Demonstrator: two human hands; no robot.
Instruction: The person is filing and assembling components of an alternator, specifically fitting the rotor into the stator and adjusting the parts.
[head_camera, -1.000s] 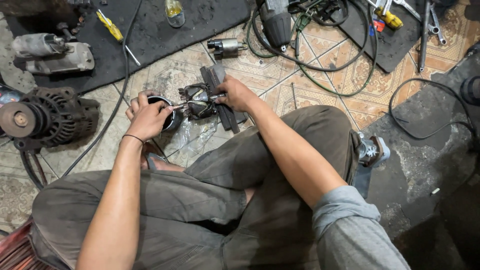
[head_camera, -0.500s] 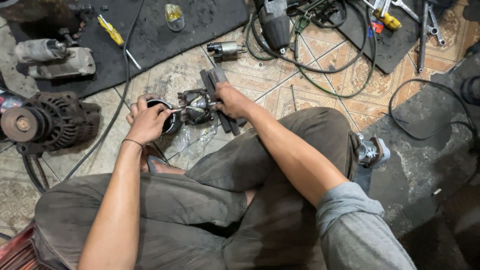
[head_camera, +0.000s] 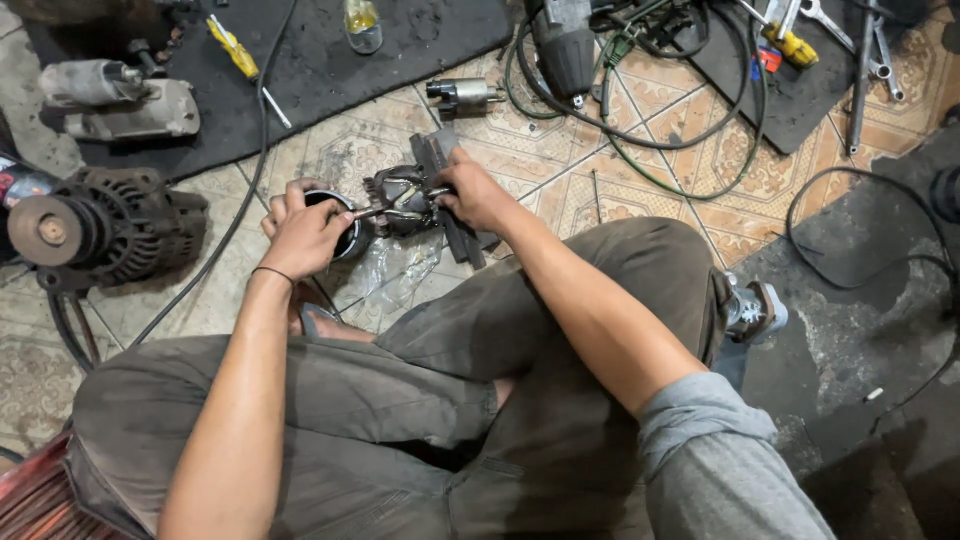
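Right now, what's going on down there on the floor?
A person sits on a tiled floor working on a small motor part. The left hand grips a dark round housing; the right hand pinches the wired part beside it, over a clear plastic bag. An alternator sits to the left, with a yellow screwdriver and cables farther out.

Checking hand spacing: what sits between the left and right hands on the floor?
In the head view, a small dark motor part with wires lies between the left hand and right hand; both hands touch it.
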